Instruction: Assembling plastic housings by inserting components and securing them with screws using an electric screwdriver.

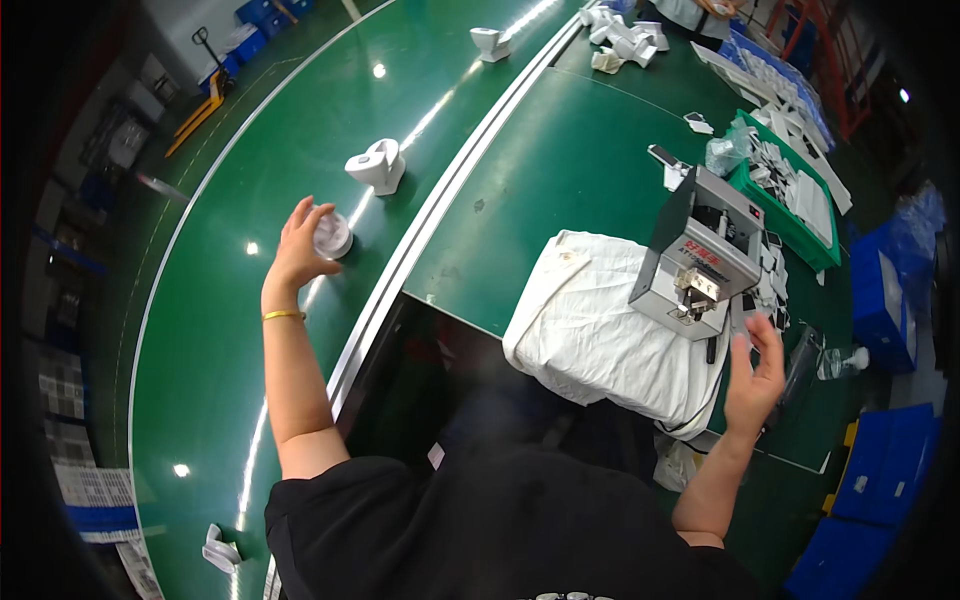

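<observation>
My left hand (302, 250) is over the green conveyor belt (215, 330), thumb and fingers spread about a white rounded plastic piece (332, 238); whether they touch it I cannot tell. Farther along the belt stand a white plastic piece with a curved top (378, 167) and a similar white piece (490, 43). My right hand (755, 385) is in the air at the near right of a grey metal bench machine (672, 290), its fingers loosely bent and apart with nothing visible in them. The machine stands at the edge of a bunched white cloth (575, 320).
A green crate (830, 235) of small flat white parts sits beyond the machine, with loose parts beside it. White housings (630, 40) are heaped at the table's far end, near another person. Blue bins (880, 465) stand at the right. Another white piece (220, 550) lies near left.
</observation>
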Demonstrator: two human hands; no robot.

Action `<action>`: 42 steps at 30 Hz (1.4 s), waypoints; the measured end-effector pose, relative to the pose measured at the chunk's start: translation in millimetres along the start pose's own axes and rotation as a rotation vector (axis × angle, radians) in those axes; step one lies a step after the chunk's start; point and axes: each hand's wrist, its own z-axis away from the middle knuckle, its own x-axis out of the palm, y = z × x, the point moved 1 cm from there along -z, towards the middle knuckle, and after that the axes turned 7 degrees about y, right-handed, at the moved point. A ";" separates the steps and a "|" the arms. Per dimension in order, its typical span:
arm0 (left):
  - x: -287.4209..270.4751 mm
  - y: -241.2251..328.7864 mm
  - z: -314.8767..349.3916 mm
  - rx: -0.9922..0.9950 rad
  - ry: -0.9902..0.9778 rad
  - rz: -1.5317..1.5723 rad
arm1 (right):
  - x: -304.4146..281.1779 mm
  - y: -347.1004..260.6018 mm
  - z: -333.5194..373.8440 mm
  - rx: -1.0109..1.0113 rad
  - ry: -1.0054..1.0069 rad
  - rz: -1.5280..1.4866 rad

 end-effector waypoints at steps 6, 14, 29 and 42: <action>13.9 -8.9 -14.0 0.105 0.249 -0.052 | 26.9 -29.3 15.1 -0.098 -0.191 -0.119; 16.1 251.3 74.8 0.383 0.159 0.806 | 76.2 -58.1 48.4 0.146 -0.373 -0.494; 80.3 369.8 134.5 0.245 -0.825 1.523 | -36.2 40.2 4.2 0.441 -0.092 0.078; 91.1 365.2 135.7 0.344 -0.737 1.551 | -64.7 62.3 2.6 0.272 -0.188 0.687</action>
